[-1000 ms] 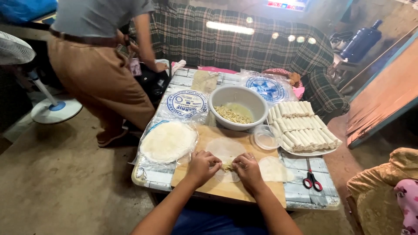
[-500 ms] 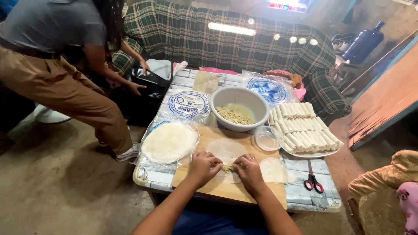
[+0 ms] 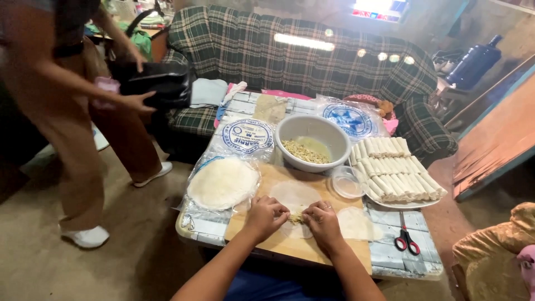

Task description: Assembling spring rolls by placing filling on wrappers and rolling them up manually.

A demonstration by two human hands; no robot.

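Moved: since the earlier frames the standing person (image 3: 67, 111) at the upper left had shifted further left and bent lower, one hand out toward a black bag (image 3: 159, 83) on the plaid sofa (image 3: 290, 50); both of the wearer's hands had kept to the same spot on the board.
Left hand (image 3: 266, 216): low centre of the frame, fingers curled down, its grip pinching the near edge of the wrapper (image 3: 294, 198).
Right hand (image 3: 323, 223): just right of the left, its grip pressed onto the same wrapper edge, a small heap of filling (image 3: 296, 218) between the two hands.
Wrapper: thin pale round sheet, flat on the wooden board (image 3: 267, 239) at the near edge of the desk (image 3: 390, 253).
Bowl (image 3: 316, 142): white, above the board at centre, holding a yellowish shredded mix on its left side.
Small tub (image 3: 348, 181): clear plastic, right of the wrapper; contents could not be told.
Plate (image 3: 398, 170): right of centre, stacked with rows of finished pale rolls.
Open pack (image 3: 223, 183): left of the board, a stack of round wrappers on it.
Sealed packs (image 3: 244, 136): round packets behind, a second one to the right of the bowl.
Scissors (image 3: 405, 237): red-handled, lower right on the desk.
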